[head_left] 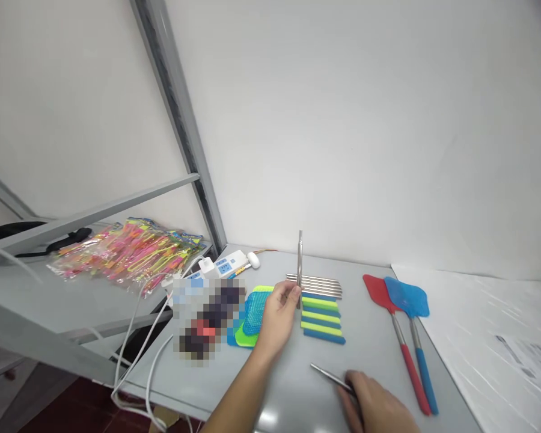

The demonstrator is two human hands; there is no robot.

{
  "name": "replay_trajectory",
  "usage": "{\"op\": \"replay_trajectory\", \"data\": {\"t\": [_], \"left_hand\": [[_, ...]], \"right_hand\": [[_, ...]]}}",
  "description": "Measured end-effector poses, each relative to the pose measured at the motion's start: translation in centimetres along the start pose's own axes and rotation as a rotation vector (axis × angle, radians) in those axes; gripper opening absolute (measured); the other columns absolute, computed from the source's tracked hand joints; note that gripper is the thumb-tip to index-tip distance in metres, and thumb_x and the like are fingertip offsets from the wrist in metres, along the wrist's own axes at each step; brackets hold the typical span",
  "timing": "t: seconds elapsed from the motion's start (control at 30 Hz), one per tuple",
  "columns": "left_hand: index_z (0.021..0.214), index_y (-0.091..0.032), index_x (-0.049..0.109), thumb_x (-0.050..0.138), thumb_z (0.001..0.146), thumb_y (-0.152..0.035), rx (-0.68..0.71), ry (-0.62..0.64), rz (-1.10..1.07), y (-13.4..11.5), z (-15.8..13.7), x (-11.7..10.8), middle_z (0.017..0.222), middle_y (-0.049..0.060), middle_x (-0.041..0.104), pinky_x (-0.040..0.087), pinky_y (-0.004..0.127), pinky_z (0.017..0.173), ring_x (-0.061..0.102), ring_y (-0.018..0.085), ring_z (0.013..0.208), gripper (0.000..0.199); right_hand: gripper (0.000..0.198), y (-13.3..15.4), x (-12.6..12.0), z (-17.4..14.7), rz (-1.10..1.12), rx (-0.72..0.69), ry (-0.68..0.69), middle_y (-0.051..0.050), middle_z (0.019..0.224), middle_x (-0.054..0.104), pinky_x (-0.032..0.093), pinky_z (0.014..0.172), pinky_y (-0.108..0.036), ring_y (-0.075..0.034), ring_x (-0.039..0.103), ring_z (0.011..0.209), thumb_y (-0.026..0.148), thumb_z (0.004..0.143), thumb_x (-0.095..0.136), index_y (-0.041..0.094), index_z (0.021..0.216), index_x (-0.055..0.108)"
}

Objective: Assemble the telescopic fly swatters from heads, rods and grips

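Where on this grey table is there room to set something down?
Bare table lies between the coloured handles and red swatter, and between the left forearm and the tube in the right hand. It's crowded around the left hand: metal rods, those handles, mesh heads.

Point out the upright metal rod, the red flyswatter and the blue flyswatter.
Upright metal rod [300, 268], head view: midway along its length.
Red flyswatter [397, 329], head view: its metal shaft, above the handle.
Blue flyswatter [415, 332], head view: its metal shaft, above the handle.
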State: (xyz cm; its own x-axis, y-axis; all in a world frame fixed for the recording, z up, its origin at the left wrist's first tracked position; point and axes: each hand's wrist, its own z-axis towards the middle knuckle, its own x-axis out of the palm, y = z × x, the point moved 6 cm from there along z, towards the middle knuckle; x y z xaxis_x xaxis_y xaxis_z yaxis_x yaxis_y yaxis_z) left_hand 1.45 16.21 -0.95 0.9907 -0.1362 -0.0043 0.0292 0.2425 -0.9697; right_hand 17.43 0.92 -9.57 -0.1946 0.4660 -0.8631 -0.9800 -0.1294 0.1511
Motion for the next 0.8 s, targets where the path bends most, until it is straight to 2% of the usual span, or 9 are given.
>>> {"op": "replay_trajectory", "data": {"t": [0.1,0.2,0.3,0.4,0.5,0.6,0.67,0.8], "left_hand": [[0.094,-0.020,0.054,0.044,0.094,-0.052,-0.009,0.074,-0.007,0.3,-0.4,1.3,0.073,-0.002,0.057,0.042,0.022,0.054,0.050,0.010,0.053,0.034],[0.097,-0.022,0.048,0.037,0.096,-0.053,0.006,0.153,0.030,0.5,-1.4,2.3,0.076,-0.002,0.059,0.041,0.022,0.051,0.048,0.009,0.048,0.033],[0.101,-0.022,0.049,0.038,0.097,-0.048,0.056,0.192,0.155,0.5,-2.0,2.5,0.080,0.000,0.061,0.046,0.025,0.062,0.055,0.012,0.064,0.028],[0.104,-0.022,0.053,0.044,0.097,-0.040,0.121,0.221,0.363,-0.1,-1.5,2.3,0.090,0.004,0.064,0.045,0.031,0.077,0.058,0.017,0.083,0.021],[0.097,-0.023,0.060,0.050,0.095,-0.032,0.181,0.263,0.610,-0.7,1.0,2.4,0.100,0.006,0.064,0.037,0.041,0.092,0.054,0.024,0.101,0.014],[0.088,-0.021,0.064,0.052,0.093,-0.027,0.204,0.304,0.833,-0.8,5.6,2.9,0.102,0.009,0.064,0.031,0.052,0.098,0.049,0.030,0.110,0.014],[0.090,-0.019,0.065,0.051,0.094,-0.027,0.197,0.333,0.952,-0.3,9.0,3.1,0.103,0.009,0.064,0.033,0.054,0.099,0.051,0.029,0.112,0.016],[0.113,-0.016,0.060,0.057,0.093,-0.034,0.159,0.431,1.112,1.8,14.1,2.9,0.118,0.008,0.061,0.048,0.046,0.091,0.059,0.023,0.106,0.028]], "right_hand": [[0.026,0.9,-2.2,1.3,-0.019,-0.038,0.025,-0.001,0.068,0.062,0.039,0.052,-0.029,-0.019,0.063,0.057,0.038,0.099,0.037,0.023,0.087,0.055],[0.025,0.8,-3.1,2.0,-0.001,-0.012,0.089,0.000,0.066,0.061,0.034,0.052,-0.029,-0.018,0.061,0.057,0.037,0.098,0.040,0.022,0.084,0.054],[0.026,0.9,-3.3,1.9,0.042,-0.024,0.082,0.000,0.067,0.061,0.032,0.054,-0.029,-0.017,0.060,0.060,0.036,0.098,0.041,0.022,0.082,0.055],[0.024,1.0,-3.5,1.7,0.080,-0.043,0.020,-0.001,0.067,0.060,0.032,0.055,-0.029,-0.017,0.059,0.060,0.034,0.097,0.044,0.021,0.080,0.056],[0.021,1.1,-3.6,1.8,0.130,-0.050,-0.013,-0.001,0.067,0.059,0.033,0.056,-0.029,-0.017,0.058,0.060,0.032,0.095,0.046,0.021,0.082,0.058],[0.019,1.0,-3.5,2.1,0.161,-0.029,-0.002,0.000,0.066,0.059,0.034,0.056,-0.028,-0.017,0.058,0.060,0.031,0.094,0.047,0.021,0.082,0.057],[0.018,1.0,-3.5,2.2,0.184,-0.040,-0.012,0.000,0.065,0.059,0.035,0.057,-0.027,-0.017,0.058,0.059,0.031,0.094,0.047,0.022,0.082,0.057],[0.018,0.9,-2.9,2.1,0.240,-0.047,0.006,-0.001,0.066,0.060,0.039,0.056,-0.025,-0.016,0.060,0.059,0.028,0.093,0.044,0.022,0.082,0.057]]}}
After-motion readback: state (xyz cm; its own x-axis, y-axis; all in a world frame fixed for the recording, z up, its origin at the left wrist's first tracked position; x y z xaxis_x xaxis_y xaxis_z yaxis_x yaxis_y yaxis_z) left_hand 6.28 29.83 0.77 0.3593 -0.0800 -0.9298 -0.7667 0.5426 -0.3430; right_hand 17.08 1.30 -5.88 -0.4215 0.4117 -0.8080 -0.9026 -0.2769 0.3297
